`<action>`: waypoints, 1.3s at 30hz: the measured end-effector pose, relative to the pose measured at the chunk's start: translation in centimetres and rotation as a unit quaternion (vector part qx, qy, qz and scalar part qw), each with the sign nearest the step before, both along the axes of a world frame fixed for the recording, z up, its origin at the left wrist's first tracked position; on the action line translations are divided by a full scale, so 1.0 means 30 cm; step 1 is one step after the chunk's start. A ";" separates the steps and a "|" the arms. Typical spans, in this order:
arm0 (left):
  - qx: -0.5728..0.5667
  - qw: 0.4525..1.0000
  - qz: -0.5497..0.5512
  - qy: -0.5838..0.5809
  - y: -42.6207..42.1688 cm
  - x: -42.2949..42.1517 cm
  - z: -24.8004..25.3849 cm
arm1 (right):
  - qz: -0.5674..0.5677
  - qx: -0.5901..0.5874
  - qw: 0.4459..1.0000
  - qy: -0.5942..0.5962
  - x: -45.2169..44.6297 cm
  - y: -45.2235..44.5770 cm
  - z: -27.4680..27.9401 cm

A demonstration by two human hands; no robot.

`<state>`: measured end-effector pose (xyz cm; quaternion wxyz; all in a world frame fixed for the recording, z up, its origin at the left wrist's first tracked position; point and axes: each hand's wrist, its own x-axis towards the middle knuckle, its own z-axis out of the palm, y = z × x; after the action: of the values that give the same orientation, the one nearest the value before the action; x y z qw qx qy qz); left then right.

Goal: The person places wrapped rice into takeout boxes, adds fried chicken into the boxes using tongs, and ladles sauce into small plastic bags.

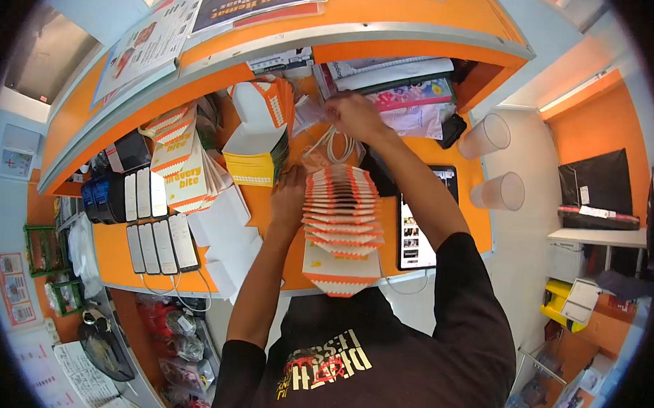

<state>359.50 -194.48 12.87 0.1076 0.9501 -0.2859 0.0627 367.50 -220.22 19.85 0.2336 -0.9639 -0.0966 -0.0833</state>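
Observation:
A tall stack of folded paper food cartons [343,212], white with orange edges, leans toward my chest at the counter's front. Against its left side rests my left hand [289,195], fingers stretched forward on the counter near some clear plastic [316,160]. My right hand [356,118] reaches to the back, under the shelf, its fingers bent together; what they hold, if anything, is too small to make out. Beside those fingers lie a clear plastic bag [309,114] and a coiled white cable [335,144]. Open-topped yellow and white cartons [255,153] stand left of my hands.
A tablet [417,237] lies under my right forearm. Several phones [163,246] line the left side beside flat printed cartons [186,170]. Two translucent cups [485,136] stand at right. The shelf edge [290,48] overhangs the back, above papers and a pink packet [412,97].

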 end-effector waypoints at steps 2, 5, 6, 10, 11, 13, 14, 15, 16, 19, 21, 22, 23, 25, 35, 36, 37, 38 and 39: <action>-0.008 0.989 0.019 -0.146 -0.015 0.033 -0.094 | 0.035 -0.054 0.998 -0.015 0.085 0.051 -0.049; -0.016 0.998 0.024 -0.051 -0.019 0.065 -0.114 | 0.085 -0.101 0.991 -0.017 0.196 0.097 -0.006; -0.039 0.997 0.048 -0.036 -0.038 0.066 -0.105 | 0.103 -0.147 0.984 -0.001 0.230 0.110 0.034; -0.001 0.997 0.062 -0.047 -0.046 0.059 -0.052 | 0.077 -0.048 0.996 -0.014 0.324 0.150 -0.001; -0.018 0.997 0.068 -0.019 -0.052 0.043 -0.009 | 0.061 -0.004 0.998 -0.001 0.349 0.151 -0.009; -0.067 0.995 0.073 -0.007 -0.049 0.012 0.098 | 0.035 0.072 0.997 -0.007 0.420 0.149 -0.072; -0.095 0.993 0.068 -0.019 -0.035 -0.017 0.163 | 0.023 0.105 0.994 -0.021 0.452 0.155 -0.128; -0.123 0.990 0.061 -0.030 -0.028 -0.033 0.222 | -0.001 0.122 0.990 -0.066 0.468 0.164 -0.173; -0.102 0.987 0.070 -0.103 -0.027 -0.037 0.269 | -0.025 0.137 0.984 -0.110 0.477 0.173 -0.213; -0.034 0.983 0.078 -0.161 -0.031 0.020 0.432 | -0.042 0.103 0.993 -0.032 0.430 0.174 -0.138; 0.006 0.990 0.074 -0.119 0.016 0.050 0.443 | -0.033 0.119 0.992 0.027 0.415 0.180 -0.121; 0.022 0.994 0.065 -0.082 0.060 0.053 0.404 | -0.032 0.160 0.986 0.027 0.426 0.182 -0.160; 0.030 0.997 0.055 -0.048 0.075 0.065 0.365 | -0.031 0.194 0.980 0.024 0.451 0.168 -0.161; -0.005 0.997 0.059 -0.058 0.105 0.000 0.328 | -0.021 0.185 0.981 0.061 0.519 0.150 -0.225; -0.081 0.985 0.122 -0.094 0.145 -0.173 0.203 | -0.001 0.579 0.811 0.085 0.521 0.148 -0.241; -0.085 0.984 0.126 -0.091 0.144 -0.176 0.199 | 0.008 0.547 0.833 0.083 0.504 0.145 -0.236; -0.088 0.983 0.125 -0.099 0.144 -0.173 0.198 | 0.030 0.487 0.868 0.092 0.487 0.130 -0.232; -0.091 0.982 0.124 -0.107 0.142 -0.167 0.199 | 0.054 0.422 0.895 0.134 0.473 0.122 -0.212; -0.094 0.981 0.125 -0.115 0.139 -0.162 0.199 | 0.083 0.352 0.917 0.170 0.458 0.115 -0.192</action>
<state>354.64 -190.32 18.83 0.1540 0.9505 -0.1684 0.2109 381.22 -216.78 14.08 0.5770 -0.8074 -0.0994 0.0725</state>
